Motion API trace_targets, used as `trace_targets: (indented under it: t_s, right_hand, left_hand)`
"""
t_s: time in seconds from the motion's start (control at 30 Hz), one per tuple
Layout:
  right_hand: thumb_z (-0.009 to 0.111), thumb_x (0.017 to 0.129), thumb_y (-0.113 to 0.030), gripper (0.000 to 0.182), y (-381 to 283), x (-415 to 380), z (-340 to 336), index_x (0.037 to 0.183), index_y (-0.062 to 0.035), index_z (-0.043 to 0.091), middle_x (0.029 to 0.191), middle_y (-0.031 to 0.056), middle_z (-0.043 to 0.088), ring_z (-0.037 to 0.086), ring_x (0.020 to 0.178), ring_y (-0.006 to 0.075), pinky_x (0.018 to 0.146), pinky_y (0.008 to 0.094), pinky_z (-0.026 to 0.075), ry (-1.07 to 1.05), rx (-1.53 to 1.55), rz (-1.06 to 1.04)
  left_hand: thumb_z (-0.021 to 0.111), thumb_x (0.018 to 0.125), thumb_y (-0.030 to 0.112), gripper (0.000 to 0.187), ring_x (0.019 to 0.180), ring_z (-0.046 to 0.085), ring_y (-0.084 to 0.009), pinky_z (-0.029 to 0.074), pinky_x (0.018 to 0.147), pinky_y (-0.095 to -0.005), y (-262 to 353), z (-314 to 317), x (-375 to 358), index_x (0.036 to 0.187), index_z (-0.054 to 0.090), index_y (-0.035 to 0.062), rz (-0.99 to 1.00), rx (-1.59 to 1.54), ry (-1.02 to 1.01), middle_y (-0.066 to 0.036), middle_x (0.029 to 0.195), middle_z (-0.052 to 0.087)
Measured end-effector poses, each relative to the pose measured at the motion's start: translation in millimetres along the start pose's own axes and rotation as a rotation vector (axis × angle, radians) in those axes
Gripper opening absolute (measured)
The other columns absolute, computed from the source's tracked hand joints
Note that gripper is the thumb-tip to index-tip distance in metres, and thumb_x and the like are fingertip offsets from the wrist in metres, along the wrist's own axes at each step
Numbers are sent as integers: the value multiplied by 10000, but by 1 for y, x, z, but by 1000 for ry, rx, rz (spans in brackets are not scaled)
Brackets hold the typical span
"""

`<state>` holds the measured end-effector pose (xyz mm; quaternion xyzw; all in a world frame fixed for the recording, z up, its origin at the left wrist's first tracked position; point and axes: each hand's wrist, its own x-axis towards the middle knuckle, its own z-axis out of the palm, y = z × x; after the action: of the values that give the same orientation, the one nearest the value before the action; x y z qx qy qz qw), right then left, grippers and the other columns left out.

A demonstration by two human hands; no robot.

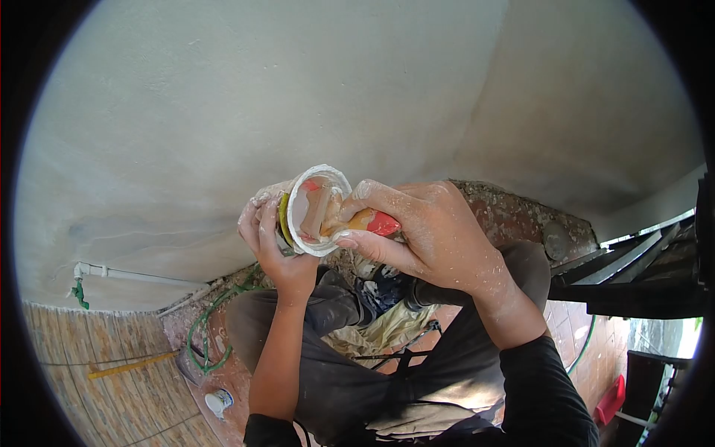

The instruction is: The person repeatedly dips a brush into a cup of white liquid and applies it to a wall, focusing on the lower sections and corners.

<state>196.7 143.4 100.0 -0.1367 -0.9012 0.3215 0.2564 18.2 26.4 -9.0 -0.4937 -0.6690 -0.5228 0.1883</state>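
Tilted toward me, a white plastic cup (339, 176) has a chalky rim and residue on its inner wall. My left hand (269, 235) is wrapped round its outside, with something yellow between hand and rim. My right hand (417, 231) is closed on a paintbrush (382, 223) with a red and yellowish handle. The brush's head reaches into the cup's mouth; its bristles cannot be made out clearly. White specks cover both hands.
A grey plastered wall (275, 89) rises ahead. White pipe with a green tap (80, 292) and a green hose (199, 335) are at left. A small white container (219, 402) stands lower left. Dark slatted items (640, 276) and a red object (611, 400) are at right.
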Motion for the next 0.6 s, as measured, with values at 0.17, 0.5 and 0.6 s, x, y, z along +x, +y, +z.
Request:
trace_targets:
  t_s: [0.17,0.5,0.6]
  right_hand:
    - [655,832,-403,313,1,1,3,924,-105,626,684,109,631,615,618,320,558,366,460,6,-2,0]
    - [641,840,-406,311,9,5,18,941,-112,642,715,111,646,623,637,313,575,381,478,-48,8,-36]
    - [650,835,-387,302,6,6,12,937,-103,653,741,114,654,632,656,306,587,373,486,-34,-87,-45]
  left_hand:
    - [860,600,108,790,1220,421,-339,396,988,-438,1,0,0,1285,471,47,4,-30,-12,-163,1301,352]
    - [786,709,135,701,1243,402,-357,364,1012,-448,0,-1,-1,1298,428,5,15,72,-22,-204,1307,387]
    - [819,651,120,751,1246,388,-360,354,1014,-452,-4,1,-1,1294,446,16,-35,38,1,-200,1308,375]
